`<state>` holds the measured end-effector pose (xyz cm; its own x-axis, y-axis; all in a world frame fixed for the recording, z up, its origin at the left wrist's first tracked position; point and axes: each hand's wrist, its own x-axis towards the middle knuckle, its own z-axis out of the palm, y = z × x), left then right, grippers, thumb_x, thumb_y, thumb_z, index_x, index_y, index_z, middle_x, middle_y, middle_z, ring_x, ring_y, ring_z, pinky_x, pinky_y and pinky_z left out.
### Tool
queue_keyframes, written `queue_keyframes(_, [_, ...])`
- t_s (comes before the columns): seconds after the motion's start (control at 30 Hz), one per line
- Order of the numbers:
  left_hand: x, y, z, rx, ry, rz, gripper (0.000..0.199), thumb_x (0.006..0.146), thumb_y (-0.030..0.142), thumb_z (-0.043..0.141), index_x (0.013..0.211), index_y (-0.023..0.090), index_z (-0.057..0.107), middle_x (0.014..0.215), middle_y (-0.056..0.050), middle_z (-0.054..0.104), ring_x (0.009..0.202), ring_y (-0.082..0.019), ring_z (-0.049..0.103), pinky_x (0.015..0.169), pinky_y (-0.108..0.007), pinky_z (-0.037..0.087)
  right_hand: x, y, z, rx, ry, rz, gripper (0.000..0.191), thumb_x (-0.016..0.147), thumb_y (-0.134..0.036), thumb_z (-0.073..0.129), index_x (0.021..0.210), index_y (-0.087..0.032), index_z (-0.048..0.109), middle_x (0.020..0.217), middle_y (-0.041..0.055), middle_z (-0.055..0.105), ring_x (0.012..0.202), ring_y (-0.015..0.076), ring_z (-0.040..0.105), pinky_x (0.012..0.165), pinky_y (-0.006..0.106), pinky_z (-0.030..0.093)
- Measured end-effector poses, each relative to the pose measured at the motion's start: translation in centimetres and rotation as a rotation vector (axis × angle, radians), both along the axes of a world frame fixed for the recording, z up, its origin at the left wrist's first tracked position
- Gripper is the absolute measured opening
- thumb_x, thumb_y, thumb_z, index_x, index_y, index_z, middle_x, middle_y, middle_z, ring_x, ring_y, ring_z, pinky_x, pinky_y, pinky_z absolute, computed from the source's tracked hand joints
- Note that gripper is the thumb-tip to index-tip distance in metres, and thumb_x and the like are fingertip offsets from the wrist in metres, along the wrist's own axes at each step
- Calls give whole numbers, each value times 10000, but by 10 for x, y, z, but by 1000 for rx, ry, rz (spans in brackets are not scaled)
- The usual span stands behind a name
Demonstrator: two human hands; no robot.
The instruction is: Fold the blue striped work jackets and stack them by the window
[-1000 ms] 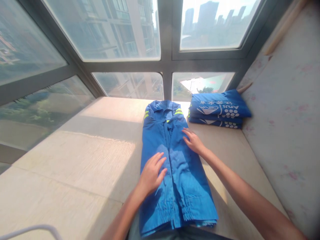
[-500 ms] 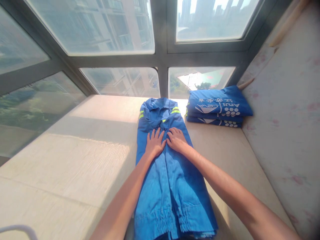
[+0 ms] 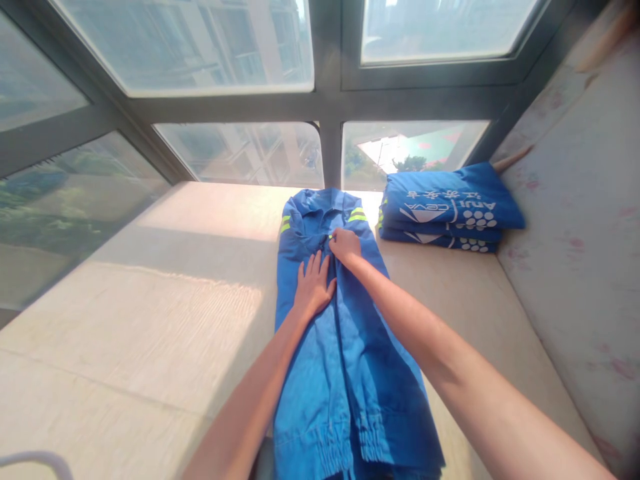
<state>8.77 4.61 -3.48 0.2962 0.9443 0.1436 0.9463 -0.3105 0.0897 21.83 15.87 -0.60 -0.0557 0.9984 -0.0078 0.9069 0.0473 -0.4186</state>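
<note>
A blue work jacket [image 3: 315,373] with yellow-green stripes near the shoulders lies lengthwise before me, its sides folded in, collar toward the window and elastic hem toward me. My left hand [image 3: 314,283] rests flat on its front, fingers spread, just left of the centre opening. Below the collar, my right hand [image 3: 345,245] is closed in a pinch at the top of the front opening. It grips the jacket's front edge there; a bit of yellow-green shows by the fingertips. Whether a zip pull is between them is hidden.
Folded blue garments [image 3: 445,207] with white printing are stacked at the back right, beside a flowered wall [image 3: 575,267]. Grey-framed windows [image 3: 230,107] rise behind the pale wooden surface [image 3: 150,320]. A white curved tube [image 3: 40,457] shows at the lower left.
My right hand has moved up toward the collar and gone from lying flat to a closed pinch. My left hand stays flat on the jacket. The view has tilted slightly.
</note>
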Motion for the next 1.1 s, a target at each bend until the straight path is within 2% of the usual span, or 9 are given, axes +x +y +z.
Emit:
queue_keyframes(0.1, [0,0,-1,3,12,-4,598,1002,429,364,1544,176,384,1657,-127,282,1523,-315,255,1223,-535,216,6,-5,-6,27,60,37,311,944,-224,482,1157,-193,706,1068,98,767,1022,237,703,870,295,507])
queue_keyframes(0.17, [1,0,-1,11,11,-5,588,1005,424,351,1539,183,398,1657,-121,284,1519,-316,263,1221,-532,218,16,-7,-8,66,102,66,350,974,-218,427,1200,-211,695,1088,71,767,1049,215,697,900,285,508])
queue_keyframes(0.3, [2,1,-2,14,1,-5,580,1004,425,352,1538,205,405,1660,-108,281,1513,-320,271,1214,-549,219,32,-16,-15,190,153,83,504,967,-97,289,1352,-170,605,1313,80,684,1238,184,606,1045,302,449])
queue_keyframes(0.4, [1,0,-2,8,-1,-1,585,997,427,370,1535,202,411,1657,-107,289,1512,-319,273,1216,-545,219,28,-33,-30,250,116,169,494,943,-121,389,1398,-144,580,1484,115,551,1418,264,439,1153,409,348])
queue_keyframes(0.5, [1,0,1,-1,-8,12,593,986,413,392,1531,181,414,1651,-113,302,1510,-312,283,1216,-523,234,19,-47,-43,294,8,245,521,968,-190,417,1479,-136,500,1555,137,462,1487,330,312,1185,487,267])
queue_keyframes(0.6, [3,10,8,50,-15,43,615,975,359,397,1544,125,377,1658,-129,278,1531,-294,238,1228,-502,219,17,-50,-47,322,-36,240,524,981,-175,366,1490,-113,476,1549,142,466,1476,316,324,1181,462,272])
queue_keyframes(0.7, [5,30,12,89,5,6,607,980,322,358,1549,109,365,1656,-121,283,1545,-267,204,1249,-509,149,20,-48,-44,337,-19,226,507,962,-152,378,1445,-79,513,1518,162,496,1456,288,352,1180,425,288])
queue_keyframes(0.87, [6,58,7,-26,47,-23,579,957,292,354,1506,135,447,1620,-127,362,1500,-267,315,1231,-544,185,22,-49,-41,335,8,212,464,950,-137,395,1372,-93,584,1494,151,525,1430,283,388,1168,414,310])
queue_keyframes(1.1, [3,68,12,-23,26,-22,623,897,277,441,1510,165,442,1525,-116,510,1357,-276,485,1193,-490,275,21,-53,-38,337,36,276,466,957,-129,382,1375,-141,588,1460,116,567,1395,259,426,1139,404,326])
